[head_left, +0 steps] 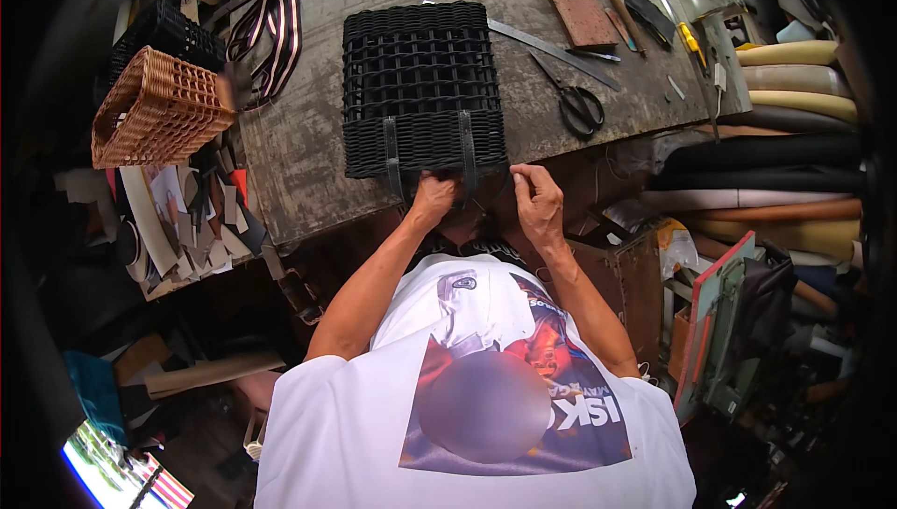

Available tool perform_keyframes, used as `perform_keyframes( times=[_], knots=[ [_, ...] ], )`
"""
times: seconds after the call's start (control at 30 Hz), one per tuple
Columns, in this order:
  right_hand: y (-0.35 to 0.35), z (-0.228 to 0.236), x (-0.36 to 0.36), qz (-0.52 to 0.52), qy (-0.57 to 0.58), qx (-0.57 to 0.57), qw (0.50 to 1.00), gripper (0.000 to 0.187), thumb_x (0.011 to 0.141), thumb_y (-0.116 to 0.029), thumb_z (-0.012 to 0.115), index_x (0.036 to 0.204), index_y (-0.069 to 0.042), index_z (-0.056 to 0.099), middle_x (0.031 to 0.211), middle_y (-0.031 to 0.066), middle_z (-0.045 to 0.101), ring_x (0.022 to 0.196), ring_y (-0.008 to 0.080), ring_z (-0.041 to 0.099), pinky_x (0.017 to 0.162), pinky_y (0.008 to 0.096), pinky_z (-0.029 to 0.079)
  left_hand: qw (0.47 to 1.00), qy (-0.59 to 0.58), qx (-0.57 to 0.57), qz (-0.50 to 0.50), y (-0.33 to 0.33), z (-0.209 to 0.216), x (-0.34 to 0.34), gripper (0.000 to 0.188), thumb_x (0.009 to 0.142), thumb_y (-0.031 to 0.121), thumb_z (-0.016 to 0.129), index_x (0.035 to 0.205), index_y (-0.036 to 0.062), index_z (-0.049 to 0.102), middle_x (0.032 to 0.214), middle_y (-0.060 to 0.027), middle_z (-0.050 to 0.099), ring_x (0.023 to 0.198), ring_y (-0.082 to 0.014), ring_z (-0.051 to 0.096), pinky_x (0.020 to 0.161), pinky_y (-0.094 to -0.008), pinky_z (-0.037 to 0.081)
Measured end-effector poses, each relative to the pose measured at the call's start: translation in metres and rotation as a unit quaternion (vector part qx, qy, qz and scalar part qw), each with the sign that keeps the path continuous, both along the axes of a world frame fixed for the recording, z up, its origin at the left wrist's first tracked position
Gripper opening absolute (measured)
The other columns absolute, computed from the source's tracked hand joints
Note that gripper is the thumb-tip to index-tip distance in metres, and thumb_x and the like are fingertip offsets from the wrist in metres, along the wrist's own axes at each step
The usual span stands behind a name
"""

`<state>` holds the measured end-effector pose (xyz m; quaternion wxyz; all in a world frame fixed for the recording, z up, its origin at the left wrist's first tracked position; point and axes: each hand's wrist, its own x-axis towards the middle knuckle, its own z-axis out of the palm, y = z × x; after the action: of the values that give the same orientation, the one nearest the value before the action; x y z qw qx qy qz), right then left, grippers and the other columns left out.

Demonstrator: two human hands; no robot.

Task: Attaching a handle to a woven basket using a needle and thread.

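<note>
A black woven basket [422, 79] lies on its side at the near edge of the worktable, its open lattice facing up. Two dark straps [467, 140] run down its tightly woven near part and hang past the table edge. My left hand [434, 199] is closed at the basket's near edge, between the straps; its fingertips are partly hidden there. Just off the basket's near right corner, my right hand [539, 201] is raised with thumb and forefinger pinched together. Whatever sits in that pinch is too small to make out.
Right of the basket on the worktable [308, 159] lie black-handled scissors [581, 109], a metal ruler [551, 49], a reddish block [579, 16], a hammer [619, 7] and a yellow-handled tool [691, 42]. A tan wicker basket [168, 107] and striped webbing [271, 28] are at left; material rolls [785, 98] stack at right.
</note>
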<state>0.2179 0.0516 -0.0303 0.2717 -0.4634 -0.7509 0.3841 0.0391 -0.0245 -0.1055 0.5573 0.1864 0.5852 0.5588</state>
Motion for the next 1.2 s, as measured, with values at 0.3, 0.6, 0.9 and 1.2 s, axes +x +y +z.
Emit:
perform_keyframes(
  times=[0.3, 0.6, 0.9, 1.2],
  knots=[
    [-0.005, -0.058, -0.036, 0.062, 0.205, -0.342, 0.915, 0.021, 0.087, -0.003, 0.054, 0.101, -0.002, 0.070, 0.077, -0.0013, 0.063, 0.060, 0.0048, 0.051, 0.053, 0.0219, 0.040, 0.998, 0.024, -0.058, -0.018, -0.012, 0.018, 0.011, 0.026, 0.099, 0.021, 0.053, 0.112, 0.0002, 0.061, 0.067, -0.0001, 0.053, 0.057, -0.0088, 0.051, 0.051, -0.0245, 0.040],
    [-0.001, -0.078, -0.036, 0.071, 0.303, -0.452, 0.836, 0.021, 0.087, -0.001, 0.059, 0.105, 0.001, 0.069, 0.083, 0.0036, 0.069, 0.063, 0.0113, 0.061, 0.057, 0.0230, 0.048, 0.993, -0.051, -0.066, -0.079, -0.016, -0.001, 0.001, 0.026, 0.097, 0.020, 0.057, 0.113, -0.0002, 0.060, 0.071, -0.0011, 0.056, 0.062, -0.0094, 0.055, 0.055, -0.0249, 0.044],
    [-0.042, -0.051, -0.004, 0.074, -0.021, -0.074, 0.994, 0.017, 0.088, -0.005, 0.055, 0.099, -0.001, 0.068, 0.089, 0.0131, 0.070, 0.080, 0.0314, 0.062, 0.075, 0.0423, 0.052, 0.991, -0.037, -0.012, -0.126, -0.004, 0.025, -0.014, 0.021, 0.089, 0.007, 0.057, 0.103, -0.0002, 0.070, 0.096, -0.0104, 0.071, 0.085, -0.0180, 0.067, 0.081, -0.0307, 0.053],
    [-0.129, -0.078, 0.090, 0.014, -0.158, -0.141, 0.977, 0.015, 0.092, -0.014, 0.059, 0.098, -0.004, 0.067, 0.086, 0.0187, 0.066, 0.085, 0.0368, 0.062, 0.077, 0.0448, 0.050, 0.937, -0.340, 0.067, -0.048, -0.002, -0.001, -0.020, 0.020, 0.090, 0.017, 0.062, 0.099, 0.0020, 0.071, 0.106, -0.0090, 0.071, 0.101, -0.0234, 0.063, 0.094, -0.0409, 0.045]
  ],
)
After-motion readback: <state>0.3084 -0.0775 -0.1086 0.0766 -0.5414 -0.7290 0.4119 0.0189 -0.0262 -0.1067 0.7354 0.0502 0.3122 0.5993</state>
